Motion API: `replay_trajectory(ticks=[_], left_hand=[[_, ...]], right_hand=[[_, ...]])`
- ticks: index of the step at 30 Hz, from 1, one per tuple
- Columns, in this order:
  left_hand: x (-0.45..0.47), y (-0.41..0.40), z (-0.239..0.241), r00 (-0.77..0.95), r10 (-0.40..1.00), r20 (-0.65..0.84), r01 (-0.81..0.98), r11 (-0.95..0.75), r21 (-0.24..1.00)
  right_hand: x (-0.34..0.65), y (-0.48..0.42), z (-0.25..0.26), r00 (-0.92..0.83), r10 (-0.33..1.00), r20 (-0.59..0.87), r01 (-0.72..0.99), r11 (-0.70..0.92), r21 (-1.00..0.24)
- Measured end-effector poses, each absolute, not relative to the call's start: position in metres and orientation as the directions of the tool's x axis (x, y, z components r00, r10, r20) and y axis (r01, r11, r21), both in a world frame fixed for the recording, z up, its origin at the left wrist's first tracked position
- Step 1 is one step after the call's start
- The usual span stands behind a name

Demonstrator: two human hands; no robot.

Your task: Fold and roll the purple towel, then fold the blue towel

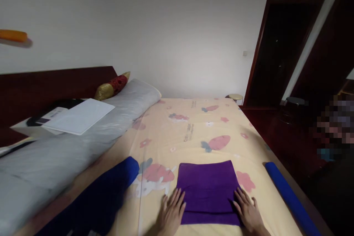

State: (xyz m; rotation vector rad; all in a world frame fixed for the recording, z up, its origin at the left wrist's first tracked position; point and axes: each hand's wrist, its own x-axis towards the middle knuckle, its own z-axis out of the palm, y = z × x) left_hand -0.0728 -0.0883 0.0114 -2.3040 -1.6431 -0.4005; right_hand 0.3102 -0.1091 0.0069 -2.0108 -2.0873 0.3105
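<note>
Hands (173,212) outspread, empty, on side edges of purple cloth (208,186), wide sheet (179,151) beyond

My head camera looks forward and down, close over my bare left hand (173,211) and right hand (248,209), toward the white wall (188,40).

The person's left hand (173,209) lies palm down, its back turned up, with the fingers stretched out and slightly parted, pointing forward and a little inward, and the thumb on the inner side. The right hand (247,207) nearly mirrors it, well apart and about level with it, also palm down, its extended fingers angled forward and inward, the thumb toward the left hand and the little finger set out from the others. Both hands are bare, and the forearms run out of view at the lower edge.
</note>
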Motion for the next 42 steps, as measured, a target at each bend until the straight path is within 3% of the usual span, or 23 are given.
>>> replay_trajectory(ticks=[3,7,11,15,17,20,23,26,30,33,35,38,42], left_hand=[[-0.094,-0.099,0.031,0.319,0.832,0.454,0.948,-0.282,-0.149],[-0.08,-0.119,0.052,0.634,0.675,0.378,0.773,-0.554,-0.309],[-0.054,-0.128,0.033,0.745,0.57,0.347,0.663,-0.688,-0.295],[-0.058,-0.126,0.0,0.725,0.609,0.321,0.687,-0.669,-0.283],[-0.073,-0.124,-0.01,0.725,0.609,0.322,0.689,-0.655,-0.312],[-0.095,-0.123,-0.015,0.734,0.599,0.319,0.679,-0.659,-0.324],[-0.105,-0.121,-0.013,0.712,0.626,0.318,0.702,-0.634,-0.325],[-0.104,-0.12,-0.005,0.674,0.646,0.357,0.738,-0.601,-0.305],[-0.1,-0.117,0.012,0.552,0.753,0.358,0.823,-0.562,-0.088],[-0.098,-0.113,0.022,0.375,0.898,0.228,0.9,-0.412,0.141],[-0.098,-0.111,0.024,0.248,0.96,0.127,0.941,-0.27,0.202],[-0.092,-0.112,0.018,0.239,0.959,0.153,0.96,-0.256,0.111],[-0.048,-0.123,-0.002,0.612,0.742,0.273,0.781,-0.622,-0.062]], right_hand=[[0.334,-0.124,-0.008,-0.053,0.988,0.148,0.963,0.089,-0.253],[0.328,-0.15,-0.027,-0.283,0.915,0.287,0.926,0.339,-0.166],[0.31,-0.161,-0.05,-0.514,0.774,0.369,0.822,0.567,-0.045],[0.316,-0.157,-0.058,-0.523,0.716,0.462,0.817,0.575,0.033],[0.326,-0.154,-0.05,-0.53,0.727,0.438,0.808,0.589,0.001],[0.335,-0.148,-0.026,-0.483,0.823,0.299,0.813,0.548,-0.196],[0.329,-0.143,0.005,-0.359,0.923,0.138,0.819,0.382,-0.427],[0.32,-0.139,0.027,-0.25,0.967,0.045,0.811,0.235,-0.535],[0.325,-0.134,0.028,-0.219,0.976,0.004,0.803,0.183,-0.567],[0.337,-0.13,0.017,-0.181,0.983,-0.02,0.795,0.135,-0.591],[0.344,-0.13,0.013,-0.165,0.986,-0.022,0.796,0.12,-0.594],[0.339,-0.134,0.015,-0.167,0.985,0.039,0.833,0.162,-0.529],[0.284,-0.144,0.021,-0.232,0.965,0.12,0.869,0.261,-0.42]])
